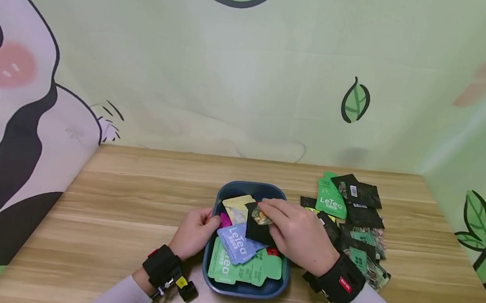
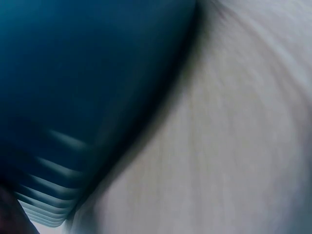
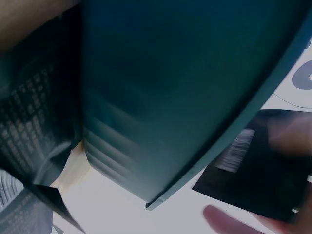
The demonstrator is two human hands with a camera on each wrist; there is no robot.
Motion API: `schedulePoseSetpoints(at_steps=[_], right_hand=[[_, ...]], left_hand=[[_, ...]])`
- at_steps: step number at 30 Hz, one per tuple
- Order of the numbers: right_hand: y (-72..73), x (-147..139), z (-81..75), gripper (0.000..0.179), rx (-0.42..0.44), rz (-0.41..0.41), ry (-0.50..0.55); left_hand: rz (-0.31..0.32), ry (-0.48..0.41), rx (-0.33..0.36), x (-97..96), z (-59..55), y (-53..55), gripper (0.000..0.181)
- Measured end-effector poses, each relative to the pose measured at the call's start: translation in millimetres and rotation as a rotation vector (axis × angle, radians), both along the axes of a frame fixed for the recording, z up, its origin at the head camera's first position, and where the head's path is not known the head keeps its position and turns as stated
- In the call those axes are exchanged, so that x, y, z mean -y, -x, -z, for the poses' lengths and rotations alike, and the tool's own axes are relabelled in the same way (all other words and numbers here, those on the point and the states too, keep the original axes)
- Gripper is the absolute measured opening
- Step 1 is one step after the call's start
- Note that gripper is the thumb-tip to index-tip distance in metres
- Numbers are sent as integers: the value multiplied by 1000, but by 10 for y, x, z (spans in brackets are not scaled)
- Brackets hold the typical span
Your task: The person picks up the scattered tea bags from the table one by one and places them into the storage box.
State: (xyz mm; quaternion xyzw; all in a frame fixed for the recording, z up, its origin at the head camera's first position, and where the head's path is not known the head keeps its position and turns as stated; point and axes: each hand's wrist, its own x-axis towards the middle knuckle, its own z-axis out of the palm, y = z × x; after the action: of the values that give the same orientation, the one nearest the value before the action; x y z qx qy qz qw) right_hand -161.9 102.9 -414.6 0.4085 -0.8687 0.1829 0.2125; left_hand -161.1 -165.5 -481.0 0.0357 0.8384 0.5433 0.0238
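Currently, the fingers of our right hand point(image 1: 300, 234) pinch a black packet point(image 1: 257, 232) over other packets point(image 1: 239, 243) in the blue tub point(image 1: 244, 292), lower centre of the frame; our left hand point(image 1: 194, 232) grips the tub's left rim. Rightward, more packets point(image 1: 331, 197) lie heaped on the table point(image 1: 151, 177).

Bright, fairly even head view, with bluish shadow and blur in both wrist views.
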Motion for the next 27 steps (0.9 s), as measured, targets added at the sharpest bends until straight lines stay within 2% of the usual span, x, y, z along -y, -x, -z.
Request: schedulePoseSetpoints(at_steps=[5,7,13,20,23,27], right_hand=[[-34,-4,24,99,194,6,-134],[-31,-24,19,105,228,15,-167],[104,-211,-63,102,262,69,-180],[421,-697,-132,98,267,247,-143],[562,-947,-102,94,281,317,-127],[719,-1267,15,87,315,389,-106]], left_hand=[[1,-1,-6,-6,-1,-1,31],[2,-2,-3,-5,-5,-2,31],[7,-10,-8,-7,-17,1,30],[0,-5,-10,-12,-30,12,30],[0,-6,-12,-12,-21,15,31],[-3,-9,-8,-11,-3,6,31]])
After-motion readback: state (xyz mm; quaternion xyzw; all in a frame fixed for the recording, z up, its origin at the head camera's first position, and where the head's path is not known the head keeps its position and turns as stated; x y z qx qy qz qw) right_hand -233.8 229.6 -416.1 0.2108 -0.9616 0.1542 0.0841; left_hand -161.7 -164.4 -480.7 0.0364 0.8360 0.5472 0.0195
